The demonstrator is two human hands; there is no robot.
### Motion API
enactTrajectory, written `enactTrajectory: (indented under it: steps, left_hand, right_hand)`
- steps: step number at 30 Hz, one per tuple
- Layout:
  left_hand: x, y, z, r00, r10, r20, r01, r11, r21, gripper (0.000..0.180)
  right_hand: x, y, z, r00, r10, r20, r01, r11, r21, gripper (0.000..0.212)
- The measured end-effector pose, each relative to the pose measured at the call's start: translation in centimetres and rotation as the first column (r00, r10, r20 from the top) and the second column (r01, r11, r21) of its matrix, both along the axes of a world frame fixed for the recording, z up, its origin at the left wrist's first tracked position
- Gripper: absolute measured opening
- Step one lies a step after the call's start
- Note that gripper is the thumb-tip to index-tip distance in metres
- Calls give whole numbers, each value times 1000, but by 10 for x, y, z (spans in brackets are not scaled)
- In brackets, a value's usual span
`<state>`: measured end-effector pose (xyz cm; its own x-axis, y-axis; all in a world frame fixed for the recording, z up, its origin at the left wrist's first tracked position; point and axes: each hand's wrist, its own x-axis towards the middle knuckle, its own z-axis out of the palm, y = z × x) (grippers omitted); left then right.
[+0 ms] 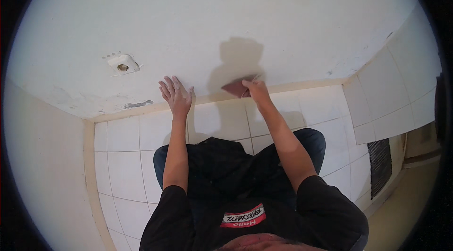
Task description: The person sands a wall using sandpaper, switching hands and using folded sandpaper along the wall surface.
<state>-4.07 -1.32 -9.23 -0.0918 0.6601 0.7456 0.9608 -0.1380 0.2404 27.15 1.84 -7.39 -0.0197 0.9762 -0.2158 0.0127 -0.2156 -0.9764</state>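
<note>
Right grip (257,91) closes, fingers and thumb pinched together, on a reddish-brown folded sheet (233,87) at the foot of a white wall (306,29), the sheet's pointed end aimed left. Whether it touches the surface cannot be told. Left grip (178,100) holds nothing visible, its fingers spread with the back of the hand in view, up against the lower wall just above a cream baseboard (302,85). A peeling patch (138,104) marks the wall to its left, below a white wall socket (123,65). A person in a black T-shirt (207,222) crouches over a white tiled floor (123,170), a shadow (240,55) falling on the wall above the sheet.
</note>
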Motion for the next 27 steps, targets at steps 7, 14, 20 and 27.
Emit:
enactTrajectory:
  steps: [7,14,20,27]
  left_hand:
    - [2,-3,3,1000,13,-1,-13,999,-32,86]
    - [-5,-5,2,1000,-5,-4,5,1000,-8,84]
    - [-7,-4,-1,999,11,-32,-12,999,-35,90]
    - [0,-2,1,1000,9,-30,-10,1000,-20,91]
  right_hand:
    - [-21,-1,-25,927,-208,-311,104,942,-319,21]
    - [-18,-8,20,905,-115,-409,82,992,-96,16]
    - [-15,-25,27,913,-121,-389,68,987,-148,17]
    - [-24,-18,-28,857,-238,-458,76,936,-344,18]
